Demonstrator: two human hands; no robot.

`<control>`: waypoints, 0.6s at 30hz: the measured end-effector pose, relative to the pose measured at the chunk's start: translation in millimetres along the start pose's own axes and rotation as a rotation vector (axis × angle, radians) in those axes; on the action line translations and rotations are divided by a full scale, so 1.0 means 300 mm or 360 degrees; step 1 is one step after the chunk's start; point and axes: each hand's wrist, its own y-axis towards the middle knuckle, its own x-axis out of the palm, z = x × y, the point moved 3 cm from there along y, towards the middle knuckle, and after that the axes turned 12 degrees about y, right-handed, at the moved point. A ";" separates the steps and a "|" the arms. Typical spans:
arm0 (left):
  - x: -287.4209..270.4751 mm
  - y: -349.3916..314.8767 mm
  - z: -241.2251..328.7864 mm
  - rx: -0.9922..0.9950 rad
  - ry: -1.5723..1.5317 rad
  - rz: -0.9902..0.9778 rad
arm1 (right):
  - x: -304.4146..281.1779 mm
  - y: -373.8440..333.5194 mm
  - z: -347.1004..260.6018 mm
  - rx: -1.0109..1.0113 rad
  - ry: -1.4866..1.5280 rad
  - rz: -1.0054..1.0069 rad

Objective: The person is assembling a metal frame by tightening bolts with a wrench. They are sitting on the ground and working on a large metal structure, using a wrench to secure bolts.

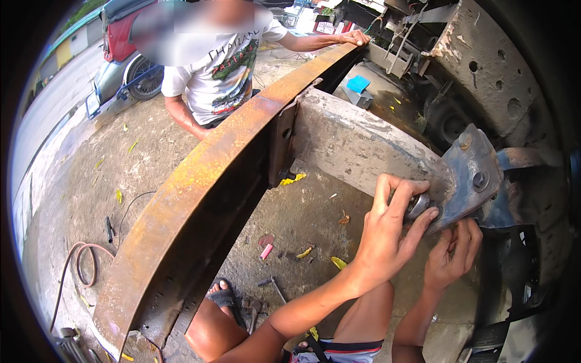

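My left hand (pixel 394 227) is closed round a short, round metal piece (pixel 417 207). That piece sits against the side of the beam, beside a bluish steel bracket plate (pixel 469 175). A bolt head (pixel 480 180) shows on the plate's face. Just under the plate's lower edge is my right hand (pixel 454 251), its fingers bent and pinched together. Whatever they hold, if anything, is hidden. The plate is fixed at the end of a grey, dirt-crusted steel beam (pixel 363 142). This beam joins a long rusty bumper-like channel (pixel 224 142) at its other end.
Across the channel a person in a white printed shirt (pixel 221 72) rests a hand on it. Hand tools (pixel 273 287) and a pink stick (pixel 266 251) lie on the concrete, with a hose (pixel 78 260) at left. A blue-topped box (pixel 358 88) stands behind the beam; vehicle parts (pixel 490 66) crowd the right.
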 end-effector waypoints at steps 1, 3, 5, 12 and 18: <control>0.004 0.000 -0.004 0.0022 -0.0006 0.0017 | 0.004 0.006 -0.002 -0.0028 -0.0016 -0.0005; 0.005 -0.005 -0.010 0.0039 -0.0006 0.0032 | 0.011 0.009 -0.006 -0.0072 -0.0046 -0.0016; 0.011 -0.006 -0.009 0.0037 -0.0009 0.0026 | 0.010 0.014 -0.006 -0.0110 -0.0089 -0.0023; 0.023 -0.014 -0.014 0.0053 0.0020 0.0068 | 0.004 0.030 -0.020 0.0045 -0.0125 0.0041; 0.018 -0.022 -0.038 0.0164 -0.0027 0.0115 | -0.099 -0.313 -0.195 -0.0133 0.0067 0.0070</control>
